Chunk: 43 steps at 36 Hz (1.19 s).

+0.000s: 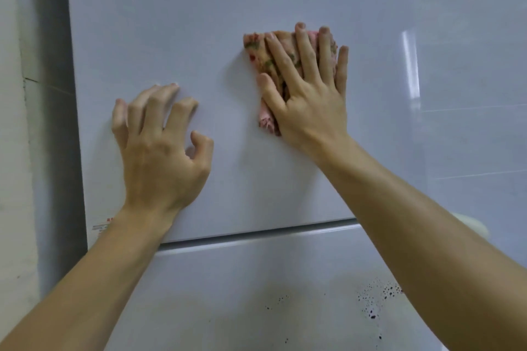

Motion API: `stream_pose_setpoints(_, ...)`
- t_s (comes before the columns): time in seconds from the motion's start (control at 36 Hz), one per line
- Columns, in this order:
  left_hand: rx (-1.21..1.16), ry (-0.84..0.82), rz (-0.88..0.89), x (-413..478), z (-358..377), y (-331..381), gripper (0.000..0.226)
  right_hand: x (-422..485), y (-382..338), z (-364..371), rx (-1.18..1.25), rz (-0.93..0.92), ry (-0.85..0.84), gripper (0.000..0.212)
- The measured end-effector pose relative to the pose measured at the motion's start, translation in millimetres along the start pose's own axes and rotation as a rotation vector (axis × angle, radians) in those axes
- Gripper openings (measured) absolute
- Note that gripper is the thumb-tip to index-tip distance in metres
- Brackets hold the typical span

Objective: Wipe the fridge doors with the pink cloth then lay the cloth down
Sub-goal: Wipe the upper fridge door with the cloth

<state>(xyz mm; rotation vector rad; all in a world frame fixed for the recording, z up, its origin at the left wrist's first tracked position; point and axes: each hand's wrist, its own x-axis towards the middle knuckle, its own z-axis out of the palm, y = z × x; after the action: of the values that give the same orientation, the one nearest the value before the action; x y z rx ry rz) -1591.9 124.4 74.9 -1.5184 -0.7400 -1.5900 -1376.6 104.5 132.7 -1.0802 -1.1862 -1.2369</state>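
Observation:
The white upper fridge door [199, 23] fills most of the view. A pink patterned cloth [258, 50] is bunched flat against it at centre. My right hand [309, 88] presses on the cloth with straight, spread fingers and hides most of it. My left hand [159, 139] is lower left, its bent fingertips touching the bare door surface and holding nothing. Below a horizontal gap lies the lower fridge door [256, 279].
Dark specks [376, 299] dot the lower door at the lower right. A grey wall [17, 151] runs down the left beside the fridge edge. A small red-printed label [101, 226] sits at the upper door's lower left corner.

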Motion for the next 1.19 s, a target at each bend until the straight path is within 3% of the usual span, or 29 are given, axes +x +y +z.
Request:
stream_pose_setpoints(0.22,-0.027,-0.013,0.040,-0.5,5.6,1.4,0.040,-33.7,1.8,1.8,0.088,0.060,0.101,0.055)
stream_pose_setpoints(0.39,-0.026,0.039,-0.001,-2.0,13.9,9.7,0.039,-107.3,20.4,-13.7,0.092,0.019,0.020,0.057)
stream_pose_setpoints(0.5,0.050,0.011,0.036,-8.1,19.4,9.5,0.057,-127.7,38.1,-24.1,0.081,-0.032,-0.045,0.063)
stream_pose_setpoints(0.58,0.064,0.016,0.058,-8.0,20.5,8.1,0.067,-107.4,45.8,-21.9,0.035,-0.027,-0.026,0.063)
stream_pose_setpoints(0.67,0.083,0.030,0.070,-8.0,20.4,9.3,0.066,-57.1,53.4,-14.5,0.010,0.106,0.014,0.064)
stream_pose_setpoints(0.83,0.070,0.044,0.067,-8.8,22.2,10.2,0.065,2.9,63.4,-16.1,0.086,0.263,-0.059,0.063)
stream_pose_setpoints(1.19,0.044,0.050,0.059,-10.1,23.7,17.5,0.060,-151.5,95.1,-36.3,0.011,0.172,-0.064,0.059)
